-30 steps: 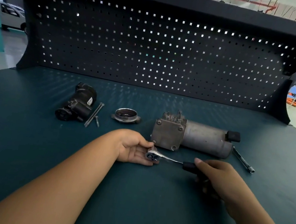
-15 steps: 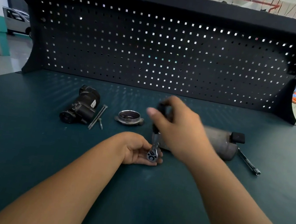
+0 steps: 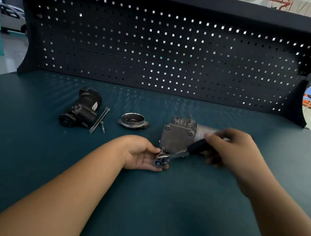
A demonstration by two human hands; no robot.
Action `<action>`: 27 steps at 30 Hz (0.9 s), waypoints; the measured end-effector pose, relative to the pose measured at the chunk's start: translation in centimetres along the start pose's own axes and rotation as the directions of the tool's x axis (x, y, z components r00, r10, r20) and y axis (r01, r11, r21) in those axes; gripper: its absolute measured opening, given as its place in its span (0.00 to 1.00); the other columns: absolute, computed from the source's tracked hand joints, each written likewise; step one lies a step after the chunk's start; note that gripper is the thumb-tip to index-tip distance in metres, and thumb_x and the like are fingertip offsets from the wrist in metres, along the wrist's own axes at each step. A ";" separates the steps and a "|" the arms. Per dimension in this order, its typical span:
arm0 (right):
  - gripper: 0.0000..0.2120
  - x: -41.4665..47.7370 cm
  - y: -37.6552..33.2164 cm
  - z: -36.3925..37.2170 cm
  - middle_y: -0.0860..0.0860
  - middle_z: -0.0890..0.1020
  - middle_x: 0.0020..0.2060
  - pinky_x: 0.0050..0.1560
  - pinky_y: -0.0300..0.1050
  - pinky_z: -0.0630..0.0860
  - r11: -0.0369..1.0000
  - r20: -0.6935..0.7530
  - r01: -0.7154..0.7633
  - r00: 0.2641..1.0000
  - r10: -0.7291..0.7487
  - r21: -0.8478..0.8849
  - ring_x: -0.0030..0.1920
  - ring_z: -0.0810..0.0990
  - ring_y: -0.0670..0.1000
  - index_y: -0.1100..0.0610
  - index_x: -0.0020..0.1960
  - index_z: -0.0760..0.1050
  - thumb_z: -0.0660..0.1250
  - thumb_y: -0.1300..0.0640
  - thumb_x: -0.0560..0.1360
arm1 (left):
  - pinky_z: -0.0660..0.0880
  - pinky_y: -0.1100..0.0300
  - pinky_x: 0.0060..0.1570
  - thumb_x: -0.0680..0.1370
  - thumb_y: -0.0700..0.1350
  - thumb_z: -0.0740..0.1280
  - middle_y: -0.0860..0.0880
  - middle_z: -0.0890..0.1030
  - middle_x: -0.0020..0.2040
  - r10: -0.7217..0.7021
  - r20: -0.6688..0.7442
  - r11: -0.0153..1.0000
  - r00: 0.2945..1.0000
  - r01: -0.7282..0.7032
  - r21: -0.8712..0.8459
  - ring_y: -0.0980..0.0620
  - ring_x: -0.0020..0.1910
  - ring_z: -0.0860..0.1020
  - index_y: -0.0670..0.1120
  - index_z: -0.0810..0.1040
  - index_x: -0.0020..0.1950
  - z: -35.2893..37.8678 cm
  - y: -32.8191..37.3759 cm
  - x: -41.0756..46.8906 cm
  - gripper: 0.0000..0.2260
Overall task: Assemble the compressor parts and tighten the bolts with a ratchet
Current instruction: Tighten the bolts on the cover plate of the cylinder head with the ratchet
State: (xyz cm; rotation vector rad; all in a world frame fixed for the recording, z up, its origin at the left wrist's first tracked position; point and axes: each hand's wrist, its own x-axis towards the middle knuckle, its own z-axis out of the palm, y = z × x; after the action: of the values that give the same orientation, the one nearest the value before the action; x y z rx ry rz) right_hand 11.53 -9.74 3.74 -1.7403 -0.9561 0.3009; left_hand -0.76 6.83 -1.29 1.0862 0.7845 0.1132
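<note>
The grey compressor body (image 3: 176,137) lies on the green bench, its square end plate with bolts facing me. The ratchet (image 3: 175,155) sits at the plate's lower left corner. My left hand (image 3: 143,154) cups the ratchet head from below and the left. My right hand (image 3: 234,150) grips the black ratchet handle, up and to the right of the head, in front of the cylinder. The bolt under the head is hidden.
A black motor part (image 3: 83,109) lies at the left, with two long bolts (image 3: 99,119) and a short screw (image 3: 102,127) beside it. A round metal cap (image 3: 133,121) sits between them and the compressor. The dark pegboard (image 3: 161,48) closes the back.
My right hand has swung the ratchet handle: from low right a second ago, up over the compressor, and now back down to the right. My left hand stays on the ratchet head.
</note>
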 end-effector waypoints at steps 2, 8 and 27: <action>0.08 -0.4 1.7 -1.3 0.52 0.80 0.25 0.23 0.37 0.70 0.987 0.092 -0.141 0.987 0.134 0.076 0.23 0.76 0.48 0.61 0.41 0.75 0.64 0.60 0.77 | 0.74 0.51 0.52 0.80 0.35 0.55 0.41 0.84 0.40 -0.004 0.005 1.000 1.000 0.004 -0.025 0.41 0.55 0.77 0.36 0.75 0.45 0.0 0.0 0.0 0.11; 0.11 -0.9 5.2 -2.1 0.54 0.78 0.32 0.19 0.34 0.60 0.936 0.306 -0.313 0.886 0.349 -0.163 0.22 0.70 0.47 0.64 0.48 0.74 0.61 0.56 0.79 | 0.78 0.57 0.43 0.80 0.33 0.56 0.41 0.83 0.36 0.018 0.004 0.998 1.000 -0.018 0.065 0.44 0.51 0.78 0.35 0.76 0.48 0.1 -0.2 -0.3 0.09; 0.11 1.4 -6.9 8.0 0.49 0.74 0.37 0.30 0.39 0.64 0.754 0.380 0.491 0.860 -0.340 -0.437 0.39 0.72 0.51 0.56 0.47 0.71 0.67 0.49 0.75 | 0.75 0.50 0.49 0.80 0.31 0.50 0.41 0.82 0.30 0.048 -0.099 0.999 0.994 -0.049 -0.009 0.44 0.41 0.81 0.35 0.75 0.42 0.3 -0.2 0.0 0.15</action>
State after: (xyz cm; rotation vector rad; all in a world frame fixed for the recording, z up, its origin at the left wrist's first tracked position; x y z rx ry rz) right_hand 4.41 -2.61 7.08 -1.9219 -1.7368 -0.0258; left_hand -0.64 6.51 -1.35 1.0958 0.8453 0.2139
